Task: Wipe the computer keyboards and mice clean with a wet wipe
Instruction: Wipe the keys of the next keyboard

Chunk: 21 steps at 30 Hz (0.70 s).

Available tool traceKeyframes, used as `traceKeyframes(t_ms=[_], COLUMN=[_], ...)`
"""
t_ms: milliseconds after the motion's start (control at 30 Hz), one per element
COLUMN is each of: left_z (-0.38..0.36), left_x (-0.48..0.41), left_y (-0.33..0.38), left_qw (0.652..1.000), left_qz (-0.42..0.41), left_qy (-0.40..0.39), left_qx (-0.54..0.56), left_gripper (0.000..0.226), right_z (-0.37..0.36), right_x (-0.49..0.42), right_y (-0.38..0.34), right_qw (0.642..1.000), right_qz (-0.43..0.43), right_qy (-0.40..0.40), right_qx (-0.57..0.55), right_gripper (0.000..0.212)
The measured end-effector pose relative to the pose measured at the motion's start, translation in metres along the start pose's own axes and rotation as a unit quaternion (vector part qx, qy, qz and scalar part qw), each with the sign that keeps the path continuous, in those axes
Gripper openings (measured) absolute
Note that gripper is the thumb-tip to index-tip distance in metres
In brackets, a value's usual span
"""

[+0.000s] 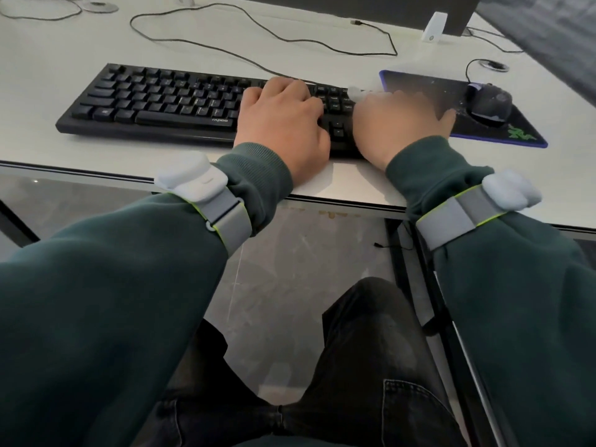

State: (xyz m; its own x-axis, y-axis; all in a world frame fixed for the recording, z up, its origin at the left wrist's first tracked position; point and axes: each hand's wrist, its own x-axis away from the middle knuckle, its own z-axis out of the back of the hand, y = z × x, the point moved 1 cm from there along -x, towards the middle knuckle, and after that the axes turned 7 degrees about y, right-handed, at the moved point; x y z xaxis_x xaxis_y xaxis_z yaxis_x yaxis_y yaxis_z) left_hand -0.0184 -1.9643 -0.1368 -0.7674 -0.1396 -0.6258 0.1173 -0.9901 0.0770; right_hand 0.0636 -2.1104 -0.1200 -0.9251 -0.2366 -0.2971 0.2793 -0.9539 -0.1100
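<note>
A black keyboard (154, 101) lies across the white desk. My left hand (283, 121) rests on its right half, fingers bent down onto the keys. My right hand (400, 124), blurred by motion, is over the keyboard's right end beside the mouse pad. It holds a white wet wipe (356, 91), and a corner of the wipe pokes out past my thumb side onto the number keys. A black wired mouse (490, 103) sits apart from both hands, on a black mouse pad (503, 130) with a blue border and a green logo.
A loose black cable (258, 25) snakes over the desk behind the keyboard. A white dongle-like object (433, 27) stands at a dark monitor base at the back right. The desk's front edge (96, 174) runs just under my wrists; my legs are below it.
</note>
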Motion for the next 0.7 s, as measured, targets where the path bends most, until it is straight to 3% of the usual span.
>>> traceKeyframes(t_ms=[200, 400, 567, 700], left_z=[0.0, 0.001, 0.001, 0.003], left_x=[0.001, 0.003, 0.002, 0.003], left_y=[0.0, 0.0, 0.0, 0.001], left_qw=[1.0, 1.0, 0.999, 0.999], left_qz=[-0.003, 0.007, 0.022, 0.036], left_qy=[-0.003, -0.001, -0.005, 0.004], left_qx=[0.0, -0.011, -0.023, -0.035], left_gripper=[0.044, 0.043, 0.042, 0.043], right_z=[-0.003, 0.004, -0.001, -0.001], right_x=[0.008, 0.008, 0.039, 0.054], right_y=[-0.014, 0.003, -0.011, -0.014], right_qw=[0.996, 1.0, 0.991, 0.985], right_qz=[0.092, 0.016, 0.121, 0.138], right_qy=[-0.004, 0.002, 0.05, 0.089], right_qx=[-0.004, -0.013, -0.028, -0.048], right_gripper=[0.058, 0.057, 0.053, 0.046])
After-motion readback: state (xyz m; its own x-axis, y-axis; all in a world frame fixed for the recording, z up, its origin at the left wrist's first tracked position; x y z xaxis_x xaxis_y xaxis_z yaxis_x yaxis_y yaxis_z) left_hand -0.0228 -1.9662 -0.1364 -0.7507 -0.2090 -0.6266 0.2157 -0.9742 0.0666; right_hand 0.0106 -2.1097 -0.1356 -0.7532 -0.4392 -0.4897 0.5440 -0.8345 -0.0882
